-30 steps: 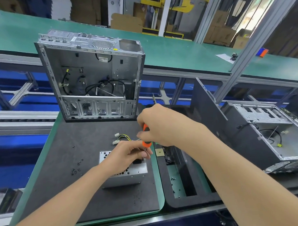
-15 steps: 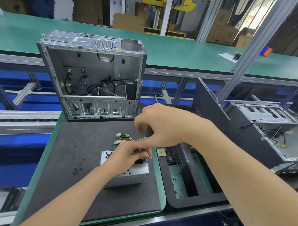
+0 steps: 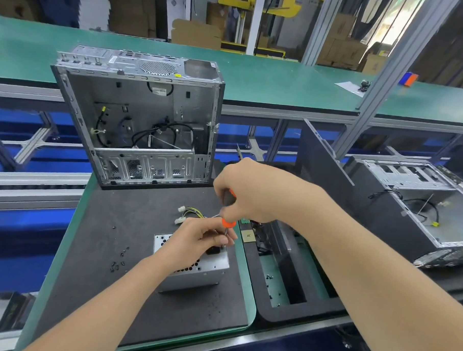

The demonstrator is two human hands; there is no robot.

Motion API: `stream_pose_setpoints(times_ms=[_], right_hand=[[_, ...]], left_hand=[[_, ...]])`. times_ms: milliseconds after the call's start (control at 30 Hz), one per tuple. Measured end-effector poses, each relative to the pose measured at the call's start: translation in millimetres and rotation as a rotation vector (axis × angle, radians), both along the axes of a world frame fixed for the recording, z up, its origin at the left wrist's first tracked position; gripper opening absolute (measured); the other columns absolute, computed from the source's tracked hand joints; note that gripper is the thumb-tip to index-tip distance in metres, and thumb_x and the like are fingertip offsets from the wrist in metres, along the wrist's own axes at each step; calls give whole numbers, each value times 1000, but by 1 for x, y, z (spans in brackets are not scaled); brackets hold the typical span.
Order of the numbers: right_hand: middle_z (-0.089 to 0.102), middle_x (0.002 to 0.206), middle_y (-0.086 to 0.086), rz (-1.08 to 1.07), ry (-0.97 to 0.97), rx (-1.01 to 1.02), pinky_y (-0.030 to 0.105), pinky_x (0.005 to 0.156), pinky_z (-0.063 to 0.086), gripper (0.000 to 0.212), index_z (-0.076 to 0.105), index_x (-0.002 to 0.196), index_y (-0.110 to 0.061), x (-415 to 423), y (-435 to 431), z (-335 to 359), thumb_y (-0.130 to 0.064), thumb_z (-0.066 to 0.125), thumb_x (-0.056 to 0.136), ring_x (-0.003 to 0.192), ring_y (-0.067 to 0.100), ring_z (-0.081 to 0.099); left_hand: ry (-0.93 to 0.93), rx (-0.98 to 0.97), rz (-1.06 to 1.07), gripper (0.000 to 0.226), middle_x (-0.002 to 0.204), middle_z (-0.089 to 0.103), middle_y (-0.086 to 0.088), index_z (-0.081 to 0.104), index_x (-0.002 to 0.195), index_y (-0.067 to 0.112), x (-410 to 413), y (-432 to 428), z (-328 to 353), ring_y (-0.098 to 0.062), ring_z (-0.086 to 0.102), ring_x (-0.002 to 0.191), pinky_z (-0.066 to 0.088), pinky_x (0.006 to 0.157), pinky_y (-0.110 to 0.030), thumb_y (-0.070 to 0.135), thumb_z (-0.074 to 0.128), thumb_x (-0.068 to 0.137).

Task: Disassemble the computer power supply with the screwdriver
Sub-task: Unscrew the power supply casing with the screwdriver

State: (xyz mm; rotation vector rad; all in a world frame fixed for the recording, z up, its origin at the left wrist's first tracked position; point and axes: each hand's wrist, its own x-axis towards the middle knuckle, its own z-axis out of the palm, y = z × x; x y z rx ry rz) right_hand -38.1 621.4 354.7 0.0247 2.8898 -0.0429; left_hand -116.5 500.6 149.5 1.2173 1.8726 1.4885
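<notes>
While the screwdriver (image 3: 228,211) stands nearly upright over the far right corner of the power supply (image 3: 191,281), both hands are on it.

- Right hand (image 3: 251,193): fingers curled round the orange-and-black handle, from above.
- Left hand (image 3: 194,242): rests on top of the grey box, fingertips (image 3: 223,240) pinched round the lower shaft near the tip. The screw head itself is hidden.
- Power supply sits flat on the dark mat (image 3: 111,223), close to its right edge, with its wire bundle (image 3: 190,214) trailing off behind.

Step, as I judge it: backing out a cover screw. To do it well, keep the shaft square to the lid, press down before turning so the tip does not slip out, and let the left fingers steady the shaft and catch the screw as it lifts.

Holders:
- Black tray (image 3: 272,313) just right of the mat: a few small dark screws (image 3: 269,278) on its green floor.
- Open computer case (image 3: 139,62) upright behind the mat: black cables (image 3: 152,134) inside, drive bay at the bottom.
- More loose screws (image 3: 118,260) lie on the mat itself, left of the box, in no holder.
</notes>
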Motion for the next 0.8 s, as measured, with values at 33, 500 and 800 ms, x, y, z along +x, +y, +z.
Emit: stream_pose_setpoints(times_ms=[33,500,800], right_hand=[[63,85,-6,38,-17,-6,35,61,55,9,67,86,-21,1,1,3,-25,75,83,70,12,59],[42,71,-3,-115,335,185,28,49,25,65,41,68,-21,5,-4,-5,-84,46,84,57,16,39],[48,75,3,-217,128,2,30,48,40,48,39,71,-16,-3,-7,-16,-50,66,92,54,19,47]], left_hand=[[3,-7,-1,27,93,79,6,76,100,19,0,0,0,-13,76,91,57,82,-22,-4,64,96],[74,-16,33,30,89,75,6,70,90,21,1,3,-7,-8,73,83,55,78,-19,-6,57,93],[42,-26,37,21,92,77,11,73,96,15,1,1,-7,-14,74,87,53,79,-18,-4,64,95]])
